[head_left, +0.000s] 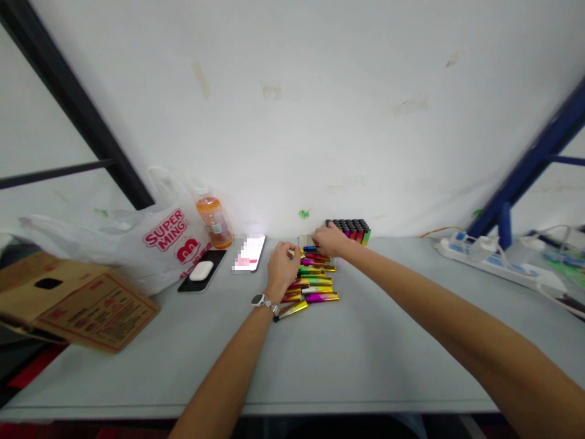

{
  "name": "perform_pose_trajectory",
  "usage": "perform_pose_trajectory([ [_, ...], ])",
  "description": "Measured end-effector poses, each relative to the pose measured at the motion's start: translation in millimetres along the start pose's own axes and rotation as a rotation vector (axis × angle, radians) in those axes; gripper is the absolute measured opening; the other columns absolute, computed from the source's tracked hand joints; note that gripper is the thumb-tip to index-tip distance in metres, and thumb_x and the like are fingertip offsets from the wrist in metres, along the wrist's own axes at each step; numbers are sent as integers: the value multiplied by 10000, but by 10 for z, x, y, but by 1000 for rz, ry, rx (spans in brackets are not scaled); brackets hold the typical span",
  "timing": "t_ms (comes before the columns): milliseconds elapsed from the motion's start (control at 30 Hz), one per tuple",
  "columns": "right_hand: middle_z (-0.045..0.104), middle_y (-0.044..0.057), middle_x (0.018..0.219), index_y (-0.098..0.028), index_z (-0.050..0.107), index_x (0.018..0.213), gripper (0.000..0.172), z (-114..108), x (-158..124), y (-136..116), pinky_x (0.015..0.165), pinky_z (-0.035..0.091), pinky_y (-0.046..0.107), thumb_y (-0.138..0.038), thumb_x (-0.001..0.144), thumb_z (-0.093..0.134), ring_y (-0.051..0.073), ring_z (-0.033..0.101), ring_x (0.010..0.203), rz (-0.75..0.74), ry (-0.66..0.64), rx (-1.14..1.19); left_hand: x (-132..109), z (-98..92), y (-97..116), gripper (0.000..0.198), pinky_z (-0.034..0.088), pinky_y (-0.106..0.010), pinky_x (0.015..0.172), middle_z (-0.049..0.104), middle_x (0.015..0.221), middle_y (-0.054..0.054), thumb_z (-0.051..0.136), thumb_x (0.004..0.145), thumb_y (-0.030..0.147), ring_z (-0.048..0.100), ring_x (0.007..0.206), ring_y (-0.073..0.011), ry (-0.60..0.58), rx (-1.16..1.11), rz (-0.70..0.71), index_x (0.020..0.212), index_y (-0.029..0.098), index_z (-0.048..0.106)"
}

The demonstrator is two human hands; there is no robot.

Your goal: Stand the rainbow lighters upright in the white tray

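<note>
Several shiny, multicoloured lighters with gold ends lie in loose rows on the grey table. My left hand, wearing a watch, is at the left of these rows. Its fingers are curled closed on a lighter, of which only a small end shows. Behind the rows, a block of upright lighters with black tops stands against the wall. My right hand is closed at the left end of this block, partly covering it. What its fingertips grip is hidden. A pale, ridged tray-like piece shows between my hands.
Left of my hands lie a lit phone and a dark phone with a white case on top. An orange bottle, plastic bag and cardboard box stand farther left. A power strip lies right.
</note>
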State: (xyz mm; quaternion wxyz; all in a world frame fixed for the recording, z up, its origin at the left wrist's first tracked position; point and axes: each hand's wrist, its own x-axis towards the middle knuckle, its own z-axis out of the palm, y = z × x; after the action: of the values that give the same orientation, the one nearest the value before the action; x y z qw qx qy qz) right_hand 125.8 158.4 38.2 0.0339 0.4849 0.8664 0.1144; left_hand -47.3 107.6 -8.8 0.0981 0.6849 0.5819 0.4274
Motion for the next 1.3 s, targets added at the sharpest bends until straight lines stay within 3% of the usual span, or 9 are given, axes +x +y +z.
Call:
perform_pose_trajectory([
  [133,708,130,997,-135,692,926,175,53,-152,71,858,346,351,-270,856,606,239,626,956,30,148,184,19,24,-5,168,482,-314,771,643,907,-64,523,893,302,610,813,-181,50,-121,54,854,180,632],
  [267,671,28,741,-153,650,889,214,211,-443,33,669,381,272,-362,853,625,156,587,685,204,357,741,7,51,76,260,507,-305,795,656,1045,-98,541,909,364,625,925,-184,78,-362,37,1047,159,623],
  [367,612,-12,662,-163,614,872,303,357,-660,-111,585,378,252,-458,809,651,136,524,601,243,490,1152,-50,81,210,307,507,-299,851,661,1109,-96,537,921,402,629,989,-180,-5,-497,53,1102,174,637],
  [500,558,-34,638,-171,584,826,332,469,-842,-343,568,364,246,-484,771,679,114,474,574,250,550,1405,-141,175,359,300,482,-301,925,675,1099,-84,542,920,404,625,1028,-180,-146,-591,115,1070,176,667],
  [800,553,-31,591,-183,597,905,451,493,-1014,-389,555,388,264,-609,760,628,130,468,538,385,572,1616,-277,186,499,305,493,-278,858,679,922,-45,453,953,477,639,891,-150,-203,-736,88,955,192,563],
  [900,531,-19,591,-188,579,827,462,578,-1018,-353,513,357,260,-644,814,508,131,443,518,476,594,1584,-326,155,550,317,464,-210,595,561,670,47,409,959,530,549,574,-95,-257,-863,15,970,221,479],
  [1000,480,-21,582,-206,511,708,453,656,-1003,-356,509,339,257,-627,860,438,137,429,538,473,610,1435,-347,162,569,371,275,-178,405,408,561,90,436,923,592,340,405,-61,-322,-976,-95,932,222,473],
  [1133,449,-22,570,-213,454,633,477,666,-1001,-382,517,321,260,-619,880,410,139,412,555,449,617,1279,-339,163,583,528,208,-196,390,354,493,76,422,875,681,288,398,-58,-341,-1017,-207,799,175,552],
  [1300,348,-44,508,-221,376,561,519,633,-1001,-415,500,267,260,-632,868,453,121,345,510,446,561,1243,-318,157,595,589,244,-206,412,362,443,61,499,803,714,329,409,-61,-295,-948,-286,644,153,579],
])
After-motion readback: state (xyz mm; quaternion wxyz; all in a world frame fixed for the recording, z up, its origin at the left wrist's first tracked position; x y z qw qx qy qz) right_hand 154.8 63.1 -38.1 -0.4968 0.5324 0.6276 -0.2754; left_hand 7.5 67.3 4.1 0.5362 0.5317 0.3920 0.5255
